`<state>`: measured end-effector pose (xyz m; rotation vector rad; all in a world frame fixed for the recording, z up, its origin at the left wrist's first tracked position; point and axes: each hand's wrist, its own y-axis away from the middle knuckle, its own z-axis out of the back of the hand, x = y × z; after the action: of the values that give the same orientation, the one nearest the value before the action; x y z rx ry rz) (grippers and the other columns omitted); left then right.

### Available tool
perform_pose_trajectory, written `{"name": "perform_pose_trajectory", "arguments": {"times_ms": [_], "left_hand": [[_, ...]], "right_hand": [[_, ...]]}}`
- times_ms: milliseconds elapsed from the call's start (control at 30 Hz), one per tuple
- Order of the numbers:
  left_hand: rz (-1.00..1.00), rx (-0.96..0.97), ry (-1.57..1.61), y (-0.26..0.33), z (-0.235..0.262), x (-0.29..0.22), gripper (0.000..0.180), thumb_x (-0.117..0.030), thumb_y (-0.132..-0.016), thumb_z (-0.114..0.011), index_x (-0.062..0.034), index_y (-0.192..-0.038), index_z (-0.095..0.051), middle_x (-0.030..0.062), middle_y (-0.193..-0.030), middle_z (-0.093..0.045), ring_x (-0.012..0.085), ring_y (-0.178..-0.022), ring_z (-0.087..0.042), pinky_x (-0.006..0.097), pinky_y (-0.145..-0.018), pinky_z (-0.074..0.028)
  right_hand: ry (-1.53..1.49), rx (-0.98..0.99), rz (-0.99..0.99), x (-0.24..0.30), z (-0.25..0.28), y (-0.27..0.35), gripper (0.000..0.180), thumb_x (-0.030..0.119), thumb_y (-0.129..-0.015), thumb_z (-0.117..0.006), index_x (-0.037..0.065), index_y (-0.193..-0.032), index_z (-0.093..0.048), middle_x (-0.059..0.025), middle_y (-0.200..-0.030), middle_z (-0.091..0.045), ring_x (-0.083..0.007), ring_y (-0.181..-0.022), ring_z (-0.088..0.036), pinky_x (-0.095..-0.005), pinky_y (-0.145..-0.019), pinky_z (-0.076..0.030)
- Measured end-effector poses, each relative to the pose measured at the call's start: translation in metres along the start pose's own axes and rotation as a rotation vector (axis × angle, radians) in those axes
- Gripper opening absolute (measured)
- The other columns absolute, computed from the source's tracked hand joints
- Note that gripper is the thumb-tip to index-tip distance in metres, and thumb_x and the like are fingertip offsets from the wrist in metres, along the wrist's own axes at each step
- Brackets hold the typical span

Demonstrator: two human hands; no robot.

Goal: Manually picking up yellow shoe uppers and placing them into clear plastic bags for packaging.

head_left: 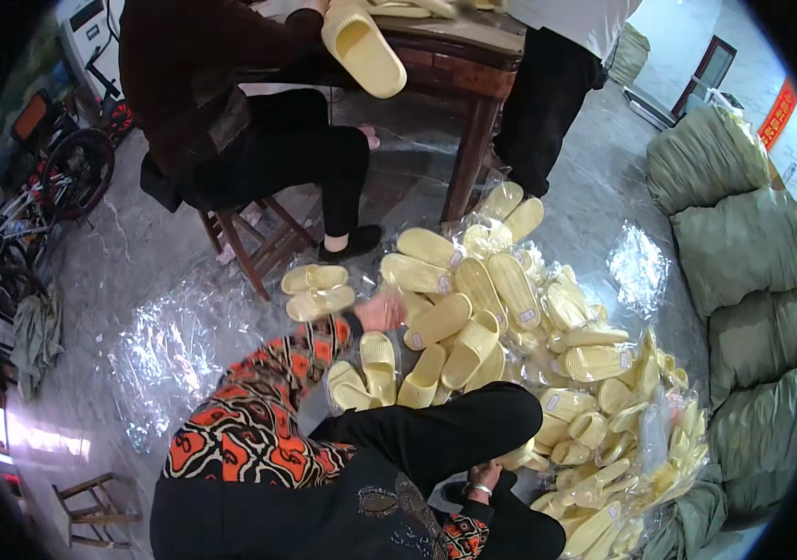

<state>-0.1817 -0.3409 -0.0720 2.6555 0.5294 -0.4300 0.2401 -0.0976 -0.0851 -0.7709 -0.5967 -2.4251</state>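
My left hand (pixel 382 314) reaches forward at the left edge of a heap of pale yellow slippers. It is smeared by motion, so its fingers do not show clearly. Just right of it lies a slipper (pixel 438 321), sole up; a pair of slippers (pixel 318 291) lies on its far left side. My right hand (pixel 484 475), with a band at the wrist, is low beside my knee, its fingers curled closed. A pale yellow slipper (pixel 522 456) shows right beside it, partly behind my leg; what the fingers hold is hidden. Many slippers in the heap (pixel 594 359) are in clear bags.
Crumpled clear plastic (pixel 170 350) lies on the floor at left, more plastic (pixel 639 271) at right. Stuffed green sacks (pixel 744 247) line the right side. Ahead, a person on a wooden stool (pixel 254 245) sits at a wooden table (pixel 436 70) near a slipper (pixel 363 51); another person stands right.
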Motion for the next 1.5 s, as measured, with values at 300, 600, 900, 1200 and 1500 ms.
{"name": "perform_pose_trajectory", "arguments": {"times_ms": [300, 600, 900, 1200, 1500], "left_hand": [[0.328, -0.063, -0.446, 0.001, -0.046, 0.174, 0.019, -0.027, -0.084, -0.05, -0.0092, -0.08, -0.053, 0.003, -0.071, -0.055, 0.0143, -0.067, -0.054, 0.029, -0.06, -0.046], [0.522, -0.424, -1.021, -0.027, 0.026, 0.192, 0.022, -0.028, -0.076, -0.052, -0.0065, -0.074, -0.058, 0.0036, -0.062, -0.054, 0.0143, -0.053, -0.053, 0.027, -0.044, -0.042], [0.527, -0.376, -1.424, 0.024, 0.126, 0.183, 0.029, -0.028, -0.078, -0.055, -0.0032, -0.063, -0.052, 0.0056, -0.056, -0.049, 0.0138, -0.039, -0.044, 0.028, -0.035, -0.034], [0.419, -0.562, -0.508, -0.167, -0.036, 0.197, 0.046, -0.044, -0.075, -0.06, -0.0059, -0.098, -0.051, 0.0072, -0.09, -0.055, 0.0157, -0.084, -0.05, 0.032, -0.066, -0.043], [0.01, -0.482, 0.297, -0.216, -0.056, 0.224, 0.019, -0.023, -0.083, -0.055, -0.0097, -0.096, -0.051, 0.0071, -0.091, -0.055, 0.0219, -0.082, -0.051, 0.037, -0.066, -0.045]], "right_hand": [[0.101, -0.527, 0.058, -0.019, 0.05, 0.004, 0.03, 0.012, -0.058, -0.071, 0.005, -0.084, -0.058, -0.0161, -0.084, -0.056, -0.0318, -0.08, -0.053, -0.0392, -0.069, -0.044], [-0.245, -0.706, -0.059, -0.007, 0.15, 0.018, 0.021, 0.012, -0.07, -0.07, 0.001, -0.075, -0.053, -0.0065, -0.067, -0.049, -0.0125, -0.059, -0.048, -0.0242, -0.056, -0.042], [-0.978, -0.802, -0.049, 0.008, 0.243, 0.022, 0.011, 0.01, -0.082, -0.053, 0.0, -0.088, -0.052, -0.0118, -0.091, -0.055, -0.024, -0.083, -0.056, -0.0364, -0.069, -0.051], [-0.574, -0.863, -0.247, -0.018, 0.249, 0.001, 0.017, 0.013, -0.078, -0.06, 0.001, -0.088, -0.057, -0.0072, -0.083, -0.056, -0.0141, -0.077, -0.053, -0.0239, -0.065, -0.045], [-0.181, -0.853, -0.117, 0.038, 0.224, -0.015, 0.039, 0.018, -0.08, -0.06, 0.002, -0.115, -0.052, -0.0069, -0.084, -0.057, -0.0107, -0.071, -0.05, -0.0215, -0.064, -0.042]]}}
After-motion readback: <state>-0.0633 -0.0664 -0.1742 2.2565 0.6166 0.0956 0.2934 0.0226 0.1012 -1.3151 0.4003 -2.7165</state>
